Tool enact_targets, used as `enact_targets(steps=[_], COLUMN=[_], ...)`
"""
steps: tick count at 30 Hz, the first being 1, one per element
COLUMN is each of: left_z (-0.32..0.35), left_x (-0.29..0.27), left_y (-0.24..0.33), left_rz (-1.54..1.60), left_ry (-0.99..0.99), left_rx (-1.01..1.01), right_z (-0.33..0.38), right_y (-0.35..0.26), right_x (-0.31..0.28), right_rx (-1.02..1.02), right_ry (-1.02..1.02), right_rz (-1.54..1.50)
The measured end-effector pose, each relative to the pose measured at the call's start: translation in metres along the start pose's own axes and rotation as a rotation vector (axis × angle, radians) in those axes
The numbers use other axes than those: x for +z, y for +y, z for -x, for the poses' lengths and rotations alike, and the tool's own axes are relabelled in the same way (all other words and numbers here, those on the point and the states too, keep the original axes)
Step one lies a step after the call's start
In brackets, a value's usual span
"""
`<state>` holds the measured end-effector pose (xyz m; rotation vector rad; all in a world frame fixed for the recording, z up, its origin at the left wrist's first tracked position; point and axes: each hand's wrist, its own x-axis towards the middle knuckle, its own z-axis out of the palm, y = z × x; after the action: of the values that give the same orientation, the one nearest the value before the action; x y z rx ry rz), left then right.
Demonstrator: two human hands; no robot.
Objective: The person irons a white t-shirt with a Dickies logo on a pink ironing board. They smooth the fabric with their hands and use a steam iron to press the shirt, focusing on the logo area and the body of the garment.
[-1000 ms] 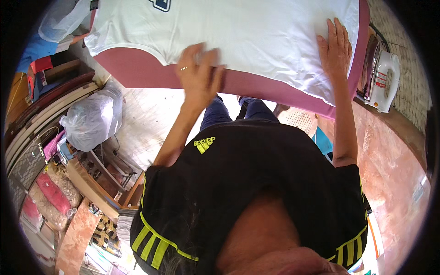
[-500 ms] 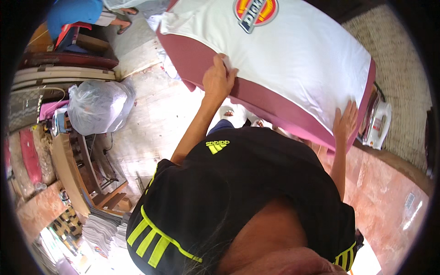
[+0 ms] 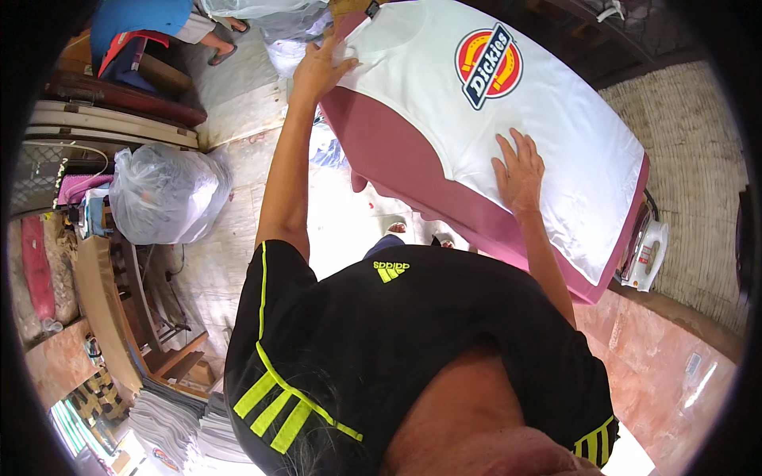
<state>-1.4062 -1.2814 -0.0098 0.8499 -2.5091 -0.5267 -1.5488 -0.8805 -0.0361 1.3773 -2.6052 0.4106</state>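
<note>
A white T-shirt [image 3: 556,151] with a round red-and-yellow print lies spread over an ironing board with a maroon cover [image 3: 397,151]. At the shirt's far left end, by the neck and shoulder, my left hand [image 3: 317,73] touches the cloth edge, thumb and fingers apart. My right hand [image 3: 521,173] rests flat on the shirt just below the print, fingers spread. Beyond the board's right end, a white clothes iron [image 3: 647,255] sits with its soleplate turned toward the board.
A full clear plastic bag [image 3: 167,194] stands on the left floor. Stacked folded garments [image 3: 163,424] lie at lower left, near wooden boards [image 3: 111,293]. Another person in blue [image 3: 135,28] is at upper left. More plastic bags [image 3: 290,36] lie past the board's left end.
My left hand has moved up and left along the shirt toward its neck end. My right hand has left the right edge and come onto the shirt's middle. The print shows whole now.
</note>
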Motion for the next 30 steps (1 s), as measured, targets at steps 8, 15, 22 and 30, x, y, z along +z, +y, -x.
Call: enact_targets(steps=[8, 15, 22, 30], left_z=[-0.044, -0.029, -0.033, -0.007], left_x=[0.026, 0.029, 0.022, 0.013], left_y=[-0.072, -0.066, -0.065, -0.037], left_rz=[0.753, 0.234, 0.176, 0.111], left_ry=[-0.176, 0.006, 0.014, 0.03], left_rx=[-0.199, -0.064, 0.063, -0.023], right_z=[0.0, -0.003, -0.004, -0.007], right_y=[-0.006, -0.004, -0.012, -0.059], right_x=[-0.006, -0.004, 0.0, 0.008], right_rx=[-0.003, -0.011, 0.015, -0.241], right_ry=[-0.105, -0.135, -0.116, -0.131], right_rz=[0.059, 0.107, 0.102, -0.308])
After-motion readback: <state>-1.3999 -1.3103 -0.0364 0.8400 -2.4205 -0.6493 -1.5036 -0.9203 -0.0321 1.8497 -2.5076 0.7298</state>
